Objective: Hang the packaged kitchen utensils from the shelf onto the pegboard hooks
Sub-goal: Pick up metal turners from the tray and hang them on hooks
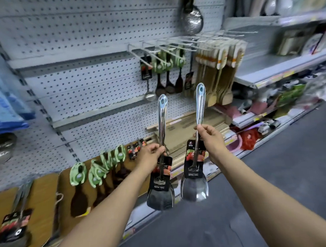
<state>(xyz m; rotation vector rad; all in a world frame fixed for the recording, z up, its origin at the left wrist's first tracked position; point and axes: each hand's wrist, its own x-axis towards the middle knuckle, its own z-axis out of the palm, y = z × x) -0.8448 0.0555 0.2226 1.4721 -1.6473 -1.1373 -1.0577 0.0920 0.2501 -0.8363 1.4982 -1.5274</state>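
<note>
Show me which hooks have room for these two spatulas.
The front lengths of the hooks above the green-carded utensils are bare. Crowded: the wooden spoons to their right. Both spatulas are in the hands.

You can read "HONG JAYU" in white letters on the black card (pixel 161 176) of the metal spatula in your left hand (pixel 150 155). The same words stand on the black card (pixel 194 162) of the spatula in your right hand (pixel 210 138). The other cards and shelf tags are too blurry to read.
</note>
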